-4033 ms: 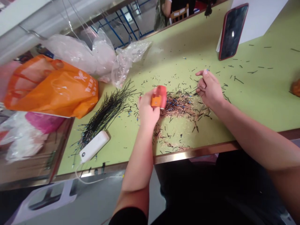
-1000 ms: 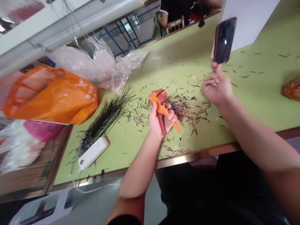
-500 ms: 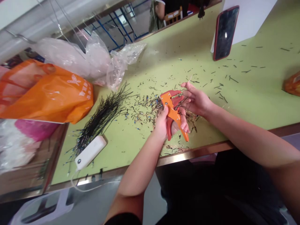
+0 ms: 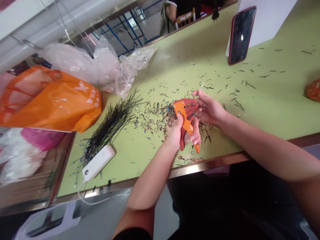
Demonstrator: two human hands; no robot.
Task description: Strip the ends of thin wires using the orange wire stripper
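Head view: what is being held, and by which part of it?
The left hand holds the orange tool by its handles; for the right hand, it cannot be told.

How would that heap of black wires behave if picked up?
The black wires look thin, so probably light and bendy. Their ends fan out and no tie shows, so they may splay or drop strands.

You are in what looks like a wiring workshop: your green workbench (image 4: 272, 106) bears a bundle of black wires (image 4: 112, 123) and a heap of short wire clippings (image 4: 170, 117), you hold a wire stripper (image 4: 180, 109) above it, and another person (image 4: 172, 12) is by a wooden chair (image 4: 185, 18) beyond.
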